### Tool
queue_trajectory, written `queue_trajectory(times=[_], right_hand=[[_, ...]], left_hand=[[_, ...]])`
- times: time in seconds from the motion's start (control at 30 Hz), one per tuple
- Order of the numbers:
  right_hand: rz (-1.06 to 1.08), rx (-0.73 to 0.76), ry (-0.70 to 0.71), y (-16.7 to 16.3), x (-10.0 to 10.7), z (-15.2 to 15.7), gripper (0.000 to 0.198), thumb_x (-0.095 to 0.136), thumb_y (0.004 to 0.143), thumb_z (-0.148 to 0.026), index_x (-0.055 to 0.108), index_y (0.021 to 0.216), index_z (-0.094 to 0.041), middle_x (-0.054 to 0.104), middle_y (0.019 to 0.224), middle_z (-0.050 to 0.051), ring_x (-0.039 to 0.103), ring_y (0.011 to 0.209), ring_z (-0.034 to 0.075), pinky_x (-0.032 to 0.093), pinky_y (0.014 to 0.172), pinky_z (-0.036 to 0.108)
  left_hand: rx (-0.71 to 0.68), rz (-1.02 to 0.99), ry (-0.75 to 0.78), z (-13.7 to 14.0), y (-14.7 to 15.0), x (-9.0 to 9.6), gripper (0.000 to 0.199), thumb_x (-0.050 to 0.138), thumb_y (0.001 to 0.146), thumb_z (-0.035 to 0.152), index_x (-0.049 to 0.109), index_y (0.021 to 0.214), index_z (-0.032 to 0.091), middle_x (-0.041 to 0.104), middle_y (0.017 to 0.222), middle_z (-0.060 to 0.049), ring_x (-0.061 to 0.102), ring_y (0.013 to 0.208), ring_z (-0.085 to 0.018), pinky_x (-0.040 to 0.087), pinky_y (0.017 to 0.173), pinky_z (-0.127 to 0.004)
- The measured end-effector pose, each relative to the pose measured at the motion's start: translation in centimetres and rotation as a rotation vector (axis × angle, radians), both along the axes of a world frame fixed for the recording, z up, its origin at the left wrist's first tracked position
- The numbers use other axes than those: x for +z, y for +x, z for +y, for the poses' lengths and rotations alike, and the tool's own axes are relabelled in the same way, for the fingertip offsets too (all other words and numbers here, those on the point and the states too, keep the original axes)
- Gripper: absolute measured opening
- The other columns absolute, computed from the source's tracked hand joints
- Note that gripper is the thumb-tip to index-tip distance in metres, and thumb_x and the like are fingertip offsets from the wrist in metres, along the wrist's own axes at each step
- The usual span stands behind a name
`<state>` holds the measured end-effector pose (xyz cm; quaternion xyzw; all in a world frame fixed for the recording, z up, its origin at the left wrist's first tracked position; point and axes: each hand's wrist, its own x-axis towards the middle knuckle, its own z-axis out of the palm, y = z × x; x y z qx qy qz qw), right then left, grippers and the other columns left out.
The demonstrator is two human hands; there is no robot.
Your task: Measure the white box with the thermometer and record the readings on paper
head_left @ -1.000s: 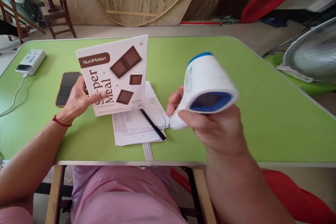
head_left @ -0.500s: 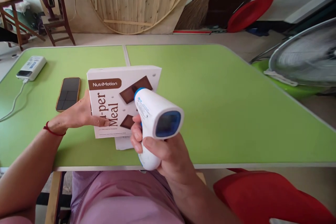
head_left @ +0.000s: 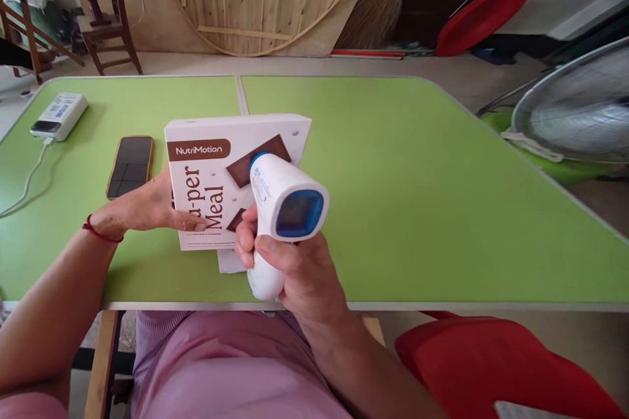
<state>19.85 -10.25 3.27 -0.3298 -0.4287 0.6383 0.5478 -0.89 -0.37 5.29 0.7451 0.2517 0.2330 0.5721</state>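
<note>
My left hand [head_left: 157, 206] grips the left side of a white and brown NutriMotion box [head_left: 201, 183], thumb across its printed front. The box stands tilted above the green table [head_left: 417, 196], its front turned toward me. In my right hand [head_left: 295, 268] is a white and blue infrared thermometer [head_left: 270, 203], fingers wrapped round its handle. Its nose points at the box front, and its dark screen [head_left: 299, 213] faces me. Whether the nose touches the box I cannot tell. Part of a white paper [head_left: 230, 262] shows beneath the box.
Left of the box lies a phone [head_left: 130, 167]; beyond it sits a white power bank [head_left: 59, 116] with a cable. A fan [head_left: 580, 105] stands off the table's right edge. A red chair [head_left: 486, 366] is at the near right, a wooden chair [head_left: 105, 29] behind the table.
The thermometer has moved slightly left and toward the lower part of the box. My left hand keeps its grip on the box. The whole view has shifted a little.
</note>
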Motion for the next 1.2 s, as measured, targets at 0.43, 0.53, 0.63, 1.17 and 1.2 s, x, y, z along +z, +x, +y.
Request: queue_trajectory(times=[0.43, 0.53, 0.63, 1.17, 1.2], right_hand=[[0.001, 0.025, -0.014, -0.04, -0.36, 0.05, 0.025, 0.072, 0.078, -0.036, 0.058, 0.066, -0.021, 0.057, 0.064, -0.001, 0.050, 0.058, 0.014, 0.041, 0.058, 0.031], [-0.004, 0.041, -0.024, 0.00, -0.33, 0.02, 0.024, 0.072, 0.077, -0.036, 0.057, 0.066, -0.021, 0.057, 0.064, -0.001, 0.050, 0.058, 0.014, 0.042, 0.058, 0.030], [0.002, 0.034, -0.016, -0.02, -0.20, -0.03, 0.020, 0.070, 0.077, -0.032, 0.057, 0.066, -0.020, 0.057, 0.064, -0.001, 0.049, 0.059, 0.013, 0.041, 0.058, 0.030], [0.033, 0.008, 0.006, -0.43, -0.15, 0.08, 0.018, 0.069, 0.076, -0.027, 0.055, 0.067, -0.021, 0.055, 0.062, -0.002, 0.049, 0.056, 0.013, 0.042, 0.056, 0.029], [0.035, 0.007, 0.010, -0.47, -0.18, 0.10, 0.017, 0.069, 0.076, -0.027, 0.056, 0.067, -0.021, 0.055, 0.062, -0.002, 0.049, 0.056, 0.013, 0.042, 0.056, 0.029]], left_hand=[[0.006, -0.031, -0.009, -0.11, 0.06, -0.04, 0.038, 0.085, 0.075, 0.024, 0.068, 0.109, 0.019, 0.075, 0.102, -0.009, 0.071, 0.098, -0.026, 0.062, 0.077, -0.033], [0.009, -0.016, 0.009, -0.05, 0.02, -0.11, 0.038, 0.086, 0.075, 0.027, 0.069, 0.108, 0.019, 0.075, 0.101, -0.009, 0.071, 0.101, -0.028, 0.063, 0.080, -0.036], [-0.005, -0.005, 0.027, 0.00, 0.01, -0.08, 0.035, 0.085, 0.076, 0.028, 0.070, 0.106, 0.019, 0.076, 0.099, -0.010, 0.070, 0.105, -0.029, 0.063, 0.084, -0.038], [0.023, 0.017, 0.096, 0.06, 0.00, 0.18, 0.038, 0.089, 0.074, 0.037, 0.072, 0.105, 0.021, 0.076, 0.100, -0.010, 0.070, 0.111, -0.033, 0.061, 0.093, -0.046], [0.024, 0.028, 0.111, 0.07, -0.08, 0.25, 0.037, 0.088, 0.075, 0.036, 0.072, 0.105, 0.021, 0.076, 0.101, -0.010, 0.069, 0.113, -0.033, 0.060, 0.095, -0.046]])
